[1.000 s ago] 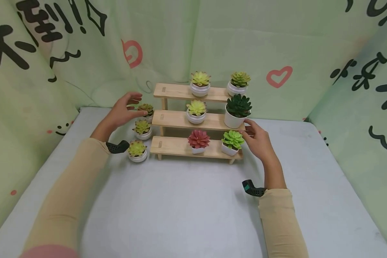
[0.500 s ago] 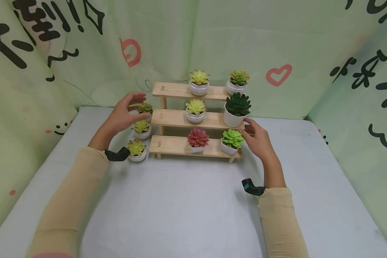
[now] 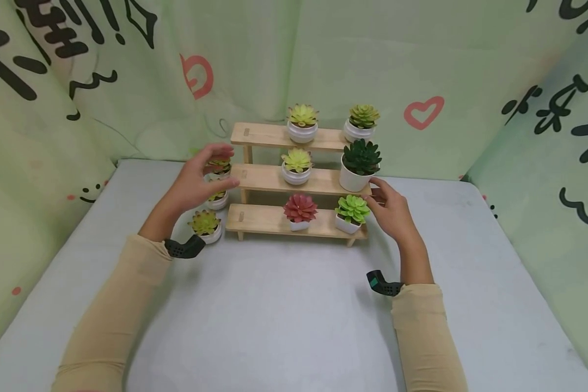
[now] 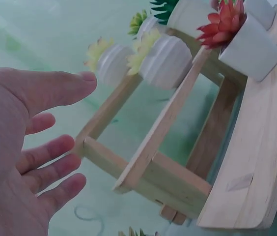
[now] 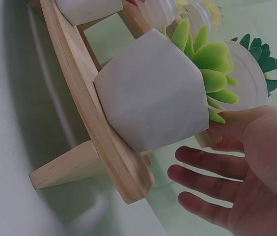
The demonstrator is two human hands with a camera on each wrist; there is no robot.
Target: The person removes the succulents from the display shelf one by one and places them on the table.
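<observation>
A three-tier wooden plant stand holds several potted artificial succulents. My left hand is beside the middle shelf's left end, thumb and fingers apart, in front of two small succulents. In the left wrist view the left hand holds nothing. At the right end, my right hand pinches the middle shelf's tip between thumb and index finger; the right wrist view shows the other fingers of the right hand loosely extended. Close to it are a bright green succulent and a dark green succulent.
A yellow-green succulent stands on the white table, left of the stand, with two more behind it partly hidden by the left hand. A red succulent is on the bottom shelf. Printed pale green curtain surrounds the table.
My left hand has moved right and slightly toward me, from the rear small succulent to the middle shelf's left end. My right hand stays at the shelf's right end.
</observation>
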